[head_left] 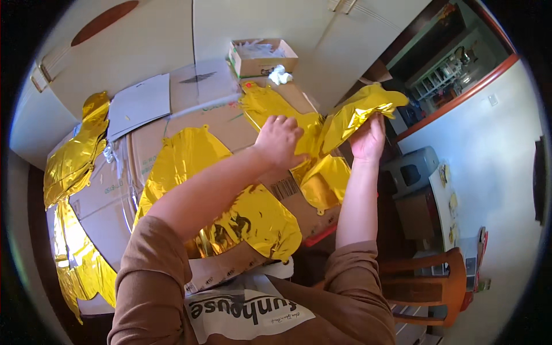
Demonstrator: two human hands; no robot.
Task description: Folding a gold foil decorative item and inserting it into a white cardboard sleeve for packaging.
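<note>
A flat, uninflated gold foil balloon [339,129] lies at the right of the cardboard-covered table, its far right part lifted off the surface. My right hand [368,140] is closed on that raised part from below, palm up. Over the balloon's left part is my left hand [280,141], back up, its fingers bent and the thumb held apart; the fingertips' contact with the foil is hidden. Another flat gold foil balloon [184,158] spreads under my left forearm, with a wide shiny lobe [261,221] near the front edge.
More gold foil [77,158] drapes over the table's left edge. Grey-white sheets [140,106] lie at the back left. A small carton [263,66] and a crumpled white wad [280,75] sit at the back. At the right are a wooden chair [454,282] and a grey plastic box [411,172].
</note>
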